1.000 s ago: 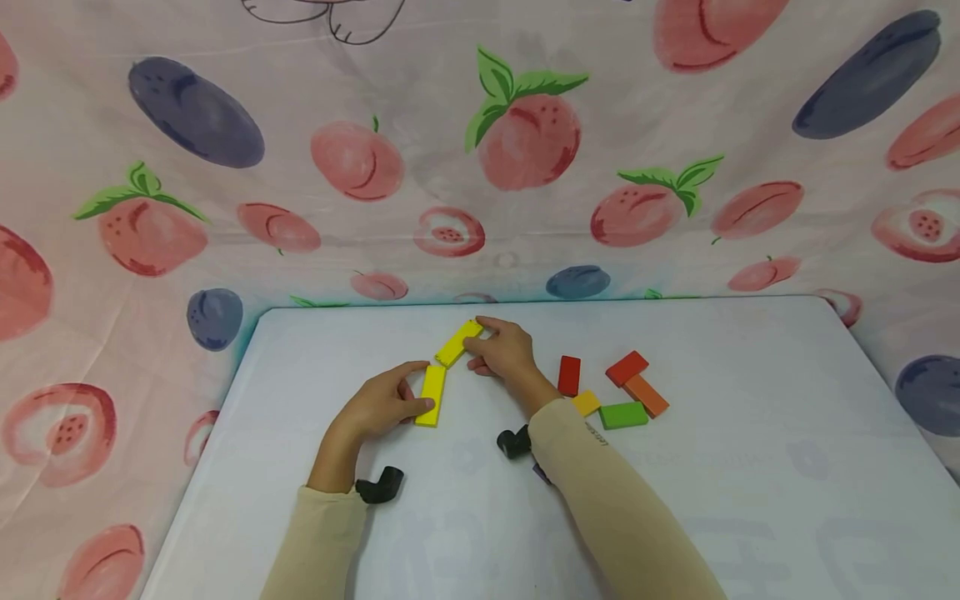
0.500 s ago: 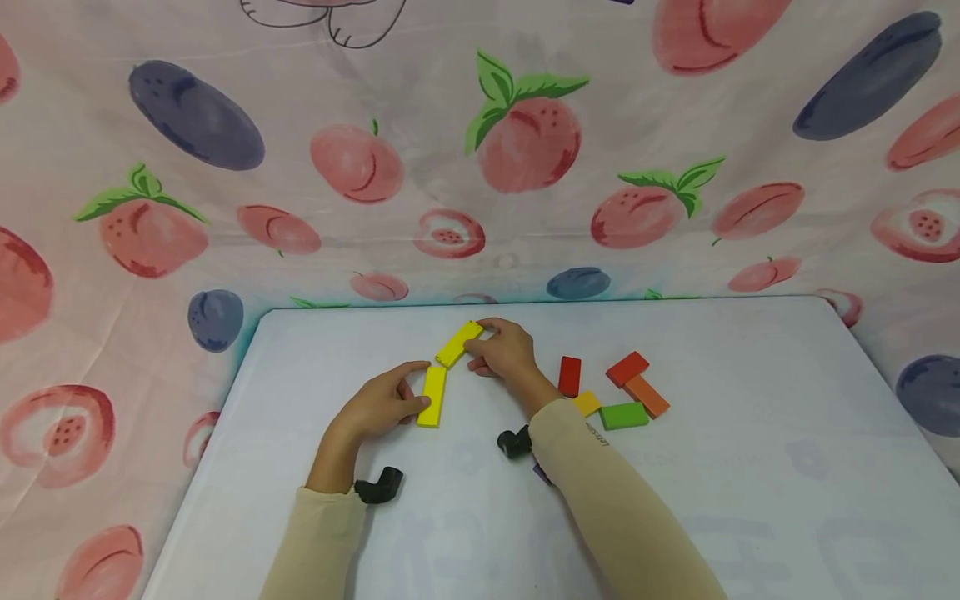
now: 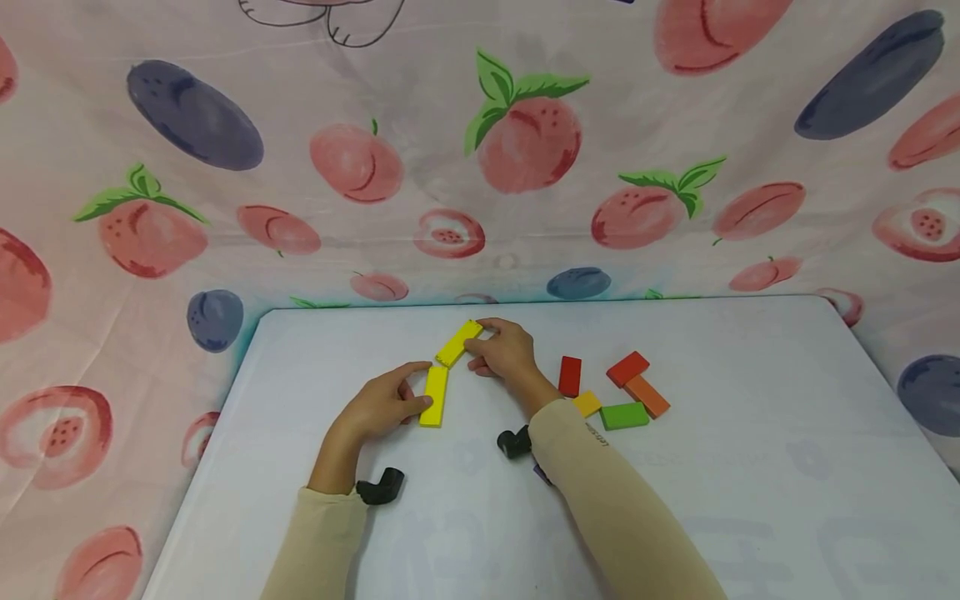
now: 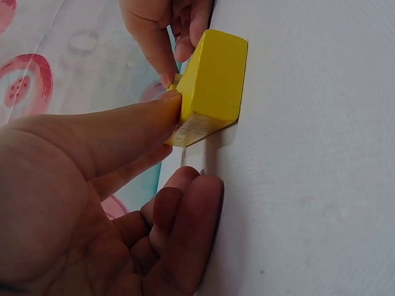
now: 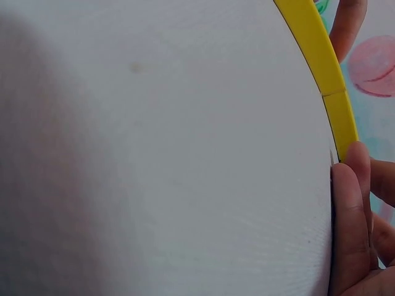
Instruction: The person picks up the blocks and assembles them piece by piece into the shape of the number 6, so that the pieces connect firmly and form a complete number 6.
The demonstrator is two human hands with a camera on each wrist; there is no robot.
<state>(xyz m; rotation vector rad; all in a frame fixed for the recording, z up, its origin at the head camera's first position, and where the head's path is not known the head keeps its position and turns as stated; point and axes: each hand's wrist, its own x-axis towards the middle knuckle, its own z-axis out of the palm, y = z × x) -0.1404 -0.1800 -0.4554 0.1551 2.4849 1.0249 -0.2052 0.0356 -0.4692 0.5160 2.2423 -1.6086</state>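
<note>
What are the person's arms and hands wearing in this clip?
Both hands, the left hand and right hand, are bare. Each arm wears a long cream sleeve reaching the wrist; the right one carries small dark lettering near the cuff. A black wrist camera is strapped under each wrist.

Bright, even light — blurred wrist close-ups

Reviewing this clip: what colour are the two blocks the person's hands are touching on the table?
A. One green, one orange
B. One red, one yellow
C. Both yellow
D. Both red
C. The left hand pinches the near yellow block, and the right hand touches the far yellow block; the red block, green block and orange block lie untouched to the right.
</note>
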